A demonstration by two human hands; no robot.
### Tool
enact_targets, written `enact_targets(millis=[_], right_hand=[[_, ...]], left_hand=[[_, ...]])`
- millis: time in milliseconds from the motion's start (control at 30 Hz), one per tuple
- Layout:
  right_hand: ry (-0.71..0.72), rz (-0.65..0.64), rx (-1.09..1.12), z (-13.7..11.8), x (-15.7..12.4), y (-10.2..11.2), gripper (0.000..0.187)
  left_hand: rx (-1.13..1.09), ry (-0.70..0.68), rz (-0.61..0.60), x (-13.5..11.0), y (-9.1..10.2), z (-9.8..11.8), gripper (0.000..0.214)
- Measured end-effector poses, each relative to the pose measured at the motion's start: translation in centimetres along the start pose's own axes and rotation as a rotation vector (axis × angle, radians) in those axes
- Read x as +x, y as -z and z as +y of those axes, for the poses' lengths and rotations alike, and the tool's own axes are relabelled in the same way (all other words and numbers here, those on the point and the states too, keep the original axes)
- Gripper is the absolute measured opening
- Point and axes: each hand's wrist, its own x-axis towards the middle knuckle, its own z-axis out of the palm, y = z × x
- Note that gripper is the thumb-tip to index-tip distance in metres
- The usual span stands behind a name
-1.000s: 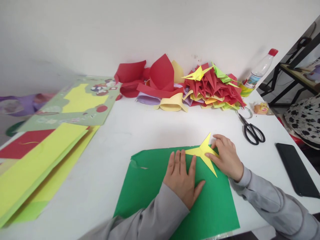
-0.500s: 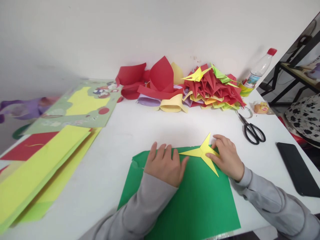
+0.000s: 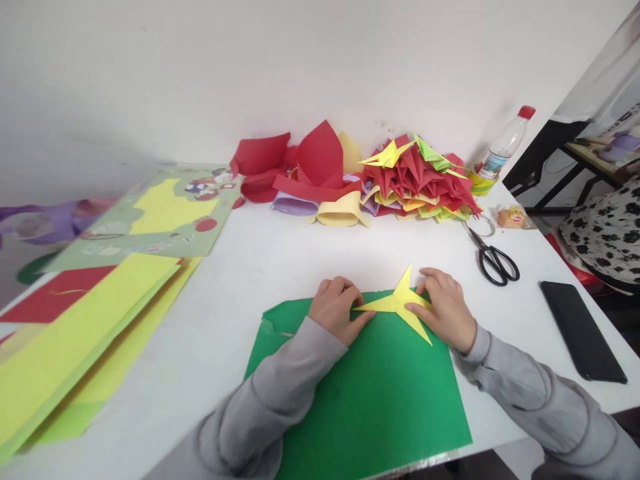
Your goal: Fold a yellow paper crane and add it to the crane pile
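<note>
A yellow folded-paper star with several long points, an origami piece [image 3: 399,303], lies over the far edge of a green paper sheet [image 3: 380,387]. My right hand [image 3: 447,308] pinches its right-hand point, thumb on top and fingers behind. On the other side, my left hand [image 3: 340,308] has its fingers curled around the tip of the long left point, with the thumb stretched along the near side. Both wrists are in grey sleeves, and the left forearm crosses the green sheet.
Behind stand red paper shapes [image 3: 320,157] and a heap of folded red paper pieces [image 3: 415,173]. To the right are black-handled scissors [image 3: 495,260], a black phone [image 3: 583,330], a wrapped snack [image 3: 513,217] and a plastic bottle [image 3: 503,147]. Yellow paper sheets [image 3: 90,340] lie left.
My left hand has gone from lying flat with spread fingers to curling in at the star's left tip. My right hand keeps its pinch. The whole view has shifted slightly.
</note>
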Motion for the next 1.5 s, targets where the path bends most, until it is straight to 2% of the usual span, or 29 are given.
enact_targets(millis=[67, 133, 233, 300, 367, 433, 567, 633, 767, 867, 1000, 1067, 1133, 1200, 1267, 1300, 1367, 1433, 1500], right_hand=[[0.011, 0.002, 0.000, 0.1, 0.0, 0.0, 0.023], [0.015, 0.004, -0.003, 0.2, 0.1, -0.1, 0.025], [0.026, 0.012, 0.000, 0.4, 0.2, -0.2, 0.032], [0.038, 0.014, 0.038, 0.6, 0.4, -0.3, 0.039], [0.044, 0.006, 0.128, 0.9, 0.7, -0.3, 0.042], [0.044, -0.014, 0.278, 1.1, 1.1, -0.2, 0.035], [-0.071, -0.067, 0.713, 1.4, 1.5, 0.2, 0.032], [-0.167, -0.098, 0.872, 1.2, 1.5, 0.5, 0.034], [-0.296, -0.172, 1.031, 0.8, 1.4, 1.3, 0.037], [-0.331, -0.210, 1.093, 0.6, 1.5, 1.8, 0.040], [-0.338, -0.241, 1.131, 0.8, 1.7, 2.0, 0.042], [-0.340, -0.238, 1.125, 0.8, 1.7, 2.0, 0.042], [-0.337, -0.212, 1.090, 0.7, 1.7, 2.0, 0.041], [-0.307, -0.193, 1.032, 0.3, 1.5, 2.0, 0.037], [-0.241, -0.218, 0.967, -0.4, 1.2, 2.0, 0.033], [-0.199, -0.246, 0.937, -0.8, 0.9, 1.9, 0.030], [-0.100, -0.282, 0.878, -1.5, 0.5, 1.8, 0.027], [0.037, -0.249, 0.808, -2.1, 0.1, 1.6, 0.025], [0.195, -0.172, 0.723, -2.5, -0.1, 1.6, 0.026]], left_hand=[[-0.072, 0.015, -0.005, 0.4, -0.1, 0.3, 0.016], [-0.169, 0.047, -0.059, 0.7, 0.2, 0.7, 0.016], [-0.353, 0.168, -0.161, 0.8, 0.7, 1.2, 0.015], [-0.536, 0.271, -0.181, 0.8, 0.9, 1.4, 0.015], [-0.738, 0.359, -0.153, 0.8, 0.9, 1.6, 0.018], [-0.898, 0.435, -0.095, 0.9, 1.0, 1.7, 0.021], [-1.063, 0.544, 0.014, 1.3, 1.8, 1.9, 0.028], [-1.132, 0.583, 0.030, 1.6, 2.4, 1.9, 0.034], [-1.280, 0.640, 0.008, 1.9, 3.4, 1.8, 0.050], [-1.326, 0.671, -0.048, 1.8, 3.9, 1.6, 0.074], [-1.354, 0.703, -0.129, 1.6, 4.1, 1.1, 0.093], [-1.329, 0.673, -0.134, 1.6, 4.1, 0.8, 0.093], [-1.203, 0.586, -0.079, 1.5, 4.0, 0.7, 0.083], [-0.962, 0.436, 0.032, 1.3, 4.0, 1.0, 0.066], [-0.718, 0.251, 0.080, 1.0, 3.9, 1.6, 0.050], [-0.637, 0.160, 0.038, 0.8, 3.9, 2.1, 0.043], [-0.537, 0.034, -0.156, 0.4, 3.9, 2.9, 0.031], [-0.428, -0.053, -0.310, 0.1, 3.9, 3.5, 0.024], [-0.365, -0.096, -0.359, -0.1, 3.8, 3.7, 0.023]])
